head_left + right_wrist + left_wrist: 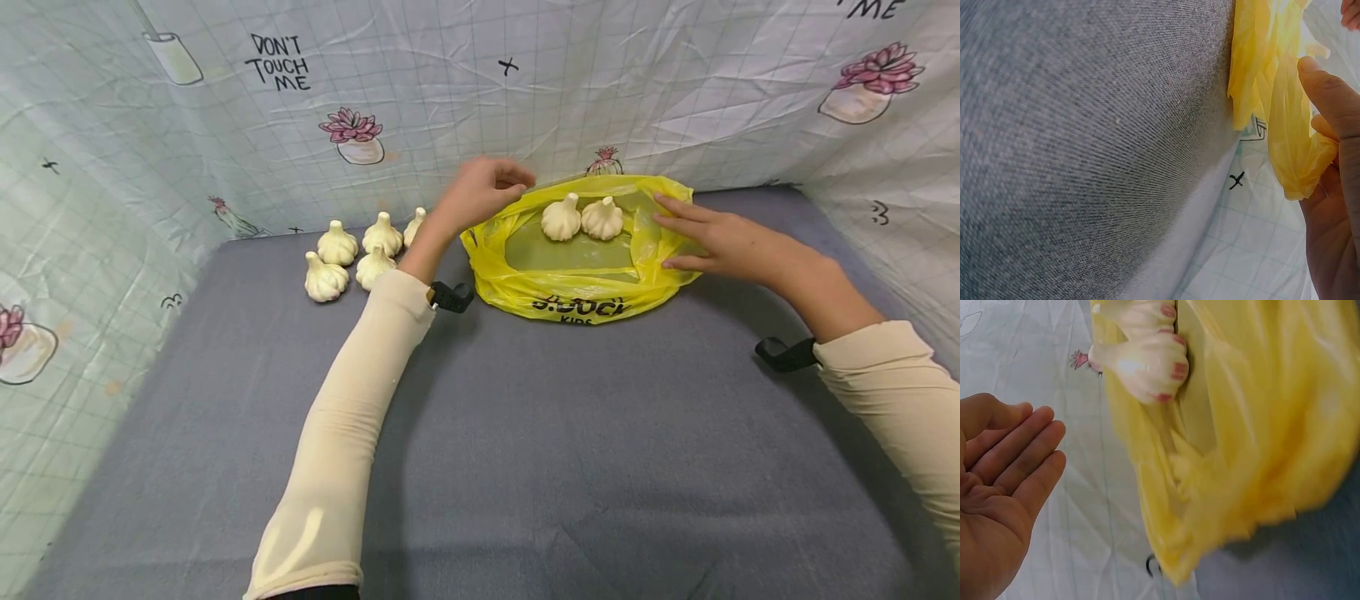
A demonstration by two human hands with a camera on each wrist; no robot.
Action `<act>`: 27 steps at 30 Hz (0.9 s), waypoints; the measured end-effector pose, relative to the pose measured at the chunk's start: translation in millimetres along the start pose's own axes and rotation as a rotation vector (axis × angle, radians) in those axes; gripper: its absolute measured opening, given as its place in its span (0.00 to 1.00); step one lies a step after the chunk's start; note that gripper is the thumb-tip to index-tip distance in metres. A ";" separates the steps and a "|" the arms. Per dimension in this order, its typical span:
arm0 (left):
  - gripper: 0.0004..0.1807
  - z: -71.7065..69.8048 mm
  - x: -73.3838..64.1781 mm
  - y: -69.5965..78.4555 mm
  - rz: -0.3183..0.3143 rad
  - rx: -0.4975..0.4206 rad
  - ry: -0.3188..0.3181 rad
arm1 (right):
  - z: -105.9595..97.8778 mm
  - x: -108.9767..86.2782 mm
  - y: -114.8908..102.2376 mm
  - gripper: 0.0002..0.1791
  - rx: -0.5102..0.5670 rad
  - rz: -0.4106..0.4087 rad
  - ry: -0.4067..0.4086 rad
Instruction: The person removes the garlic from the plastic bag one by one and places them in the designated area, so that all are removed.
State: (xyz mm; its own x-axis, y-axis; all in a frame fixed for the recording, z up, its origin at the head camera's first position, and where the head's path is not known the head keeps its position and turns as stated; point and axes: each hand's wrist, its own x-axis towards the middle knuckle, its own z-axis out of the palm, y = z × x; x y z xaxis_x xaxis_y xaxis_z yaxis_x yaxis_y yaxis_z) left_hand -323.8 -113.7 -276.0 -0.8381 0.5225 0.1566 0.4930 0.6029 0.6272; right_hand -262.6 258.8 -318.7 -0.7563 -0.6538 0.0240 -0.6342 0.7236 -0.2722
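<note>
A yellow plastic bag (585,296) with dark lettering stands open near the back wall. Two garlic bulbs (582,218) sit side by side inside it, toward the back; they also appear in the left wrist view (1147,365). My left hand (483,196) hovers by the bag's back left rim, holding nothing, its fingers slightly bent in the left wrist view. On the bag's right rim rests my right hand (731,242), fingers spread and fairly straight. In the right wrist view, its thumb lies against the yellow plastic (1294,134).
Left of the bag, several more garlic bulbs (326,277) stand grouped on the grey cloth-covered table (570,450); my left forearm partly hides some. A printed pale sheet (450,92) hangs behind and along the sides.
</note>
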 end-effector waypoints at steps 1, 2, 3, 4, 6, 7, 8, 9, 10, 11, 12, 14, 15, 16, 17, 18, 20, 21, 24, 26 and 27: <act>0.16 2.1 4.6 1.3 -0.001 0.002 -0.012 | -0.1 -0.2 -0.8 0.41 0.000 0.001 0.000; 0.16 4.1 8.7 2.7 -0.005 0.000 -0.024 | -0.2 -0.4 -1.6 0.40 0.001 0.001 0.002; 0.17 6.1 12.6 4.1 -0.009 -0.006 -0.036 | -0.2 -0.5 -1.9 0.40 0.002 0.000 0.001; 0.17 8.0 16.5 5.2 -0.015 -0.012 -0.046 | -0.1 -0.6 -2.0 0.40 0.002 -0.001 0.000; 0.18 11.6 24.2 6.9 -0.034 -0.028 -0.072 | 0.3 -0.6 -2.0 0.40 0.000 -0.004 0.000; 0.18 13.3 27.7 7.7 -0.036 -0.045 -0.084 | 0.6 -0.4 -1.7 0.40 -0.002 -0.004 0.001; 0.19 15.2 31.2 8.2 -0.040 -0.060 -0.094 | 0.8 -0.3 -1.6 0.40 -0.002 -0.005 0.002; 0.19 17.0 34.5 8.7 -0.043 -0.077 -0.104 | 0.9 -0.2 -1.6 0.40 -0.005 -0.006 0.001; 0.19 18.8 37.6 9.2 -0.045 -0.091 -0.111 | 1.0 0.1 -1.4 0.40 -0.008 -0.007 0.001; 0.19 20.6 40.6 9.6 -0.048 -0.108 -0.119 | 1.1 0.4 -1.4 0.40 -0.009 -0.007 0.001; 0.19 22.6 43.4 9.6 -0.043 -0.119 -0.123 | 1.3 0.8 -1.3 0.40 -0.010 -0.007 0.001; 0.19 26.7 48.5 9.4 -0.036 -0.129 -0.125 | 1.5 1.4 -0.4 0.40 -0.011 -0.006 -0.004; 0.19 28.6 50.7 9.2 -0.037 -0.137 -0.126 | 1.7 1.7 0.3 0.41 -0.011 -0.005 -0.006; 0.19 30.7 52.7 9.0 -0.039 -0.144 -0.126 | 1.7 2.0 0.5 0.41 -0.013 -0.004 -0.009; 0.19 32.6 54.6 8.8 -0.043 -0.149 -0.127 | 1.9 2.1 1.2 0.41 -0.013 -0.003 -0.011; 0.19 34.7 56.1 8.3 -0.038 -0.150 -0.126 | 1.9 2.3 1.3 0.41 -0.013 -0.003 -0.012; 0.19 38.4 58.9 7.8 -0.048 -0.166 -0.131 | 1.7 2.5 1.3 0.41 -0.016 -0.003 -0.013; 0.18 40.1 60.0 7.4 -0.052 -0.170 -0.133 | 1.4 2.5 0.4 0.40 -0.016 -0.004 -0.010; 0.17 45.5 63.3 5.9 -0.053 -0.166 -0.132 | 1.0 1.7 -0.7 0.40 -0.019 -0.006 -0.007; 0.16 48.1 64.3 4.8 -0.055 -0.161 -0.123 | 1.0 1.2 -0.4 0.40 -0.022 -0.008 -0.006; 0.16 49.0 64.8 4.2 -0.058 -0.158 -0.120 | 0.8 0.9 -0.3 0.40 -0.021 -0.009 -0.007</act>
State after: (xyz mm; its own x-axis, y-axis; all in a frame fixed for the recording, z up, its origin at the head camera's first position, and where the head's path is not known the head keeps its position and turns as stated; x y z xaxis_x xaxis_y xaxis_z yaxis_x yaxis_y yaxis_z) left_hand -364.6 -47.7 -300.6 -0.8257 0.5633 0.0303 0.3939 0.5372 0.7458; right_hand -262.9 257.8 -319.3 -0.7496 -0.6616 0.0192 -0.6441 0.7223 -0.2518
